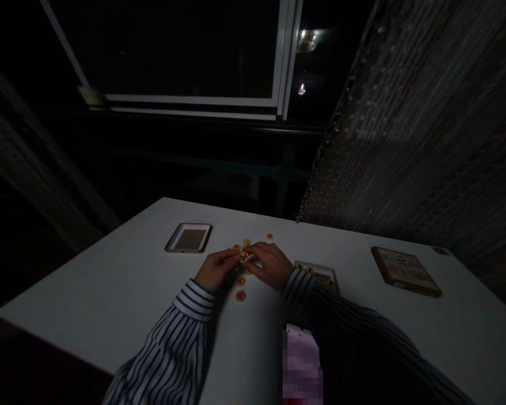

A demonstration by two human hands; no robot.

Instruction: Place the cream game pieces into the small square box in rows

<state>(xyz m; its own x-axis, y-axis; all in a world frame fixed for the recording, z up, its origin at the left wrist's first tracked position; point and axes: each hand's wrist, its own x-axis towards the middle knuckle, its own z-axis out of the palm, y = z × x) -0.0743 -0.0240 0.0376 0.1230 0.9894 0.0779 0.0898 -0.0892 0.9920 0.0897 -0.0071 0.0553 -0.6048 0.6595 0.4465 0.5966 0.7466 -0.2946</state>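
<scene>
My left hand [217,269] and my right hand [271,263] meet above the middle of the white table. Between their fingertips is a round, pale game piece [244,257] with a dark mark, pinched from both sides. Several round pieces lie beneath and around the hands, among them a red-marked piece [240,295] nearest to me and another piece [270,237] farther back. Just right of my right wrist, an open box [335,275] holds more pieces with dark marks; my right sleeve covers part of it.
On the white table [143,281], a shallow open tray [188,238] lies at the left and a flat box with a printed top [407,270] at the right. A beaded curtain [388,129] hangs behind the right side. Behind the table is a dark window [185,102].
</scene>
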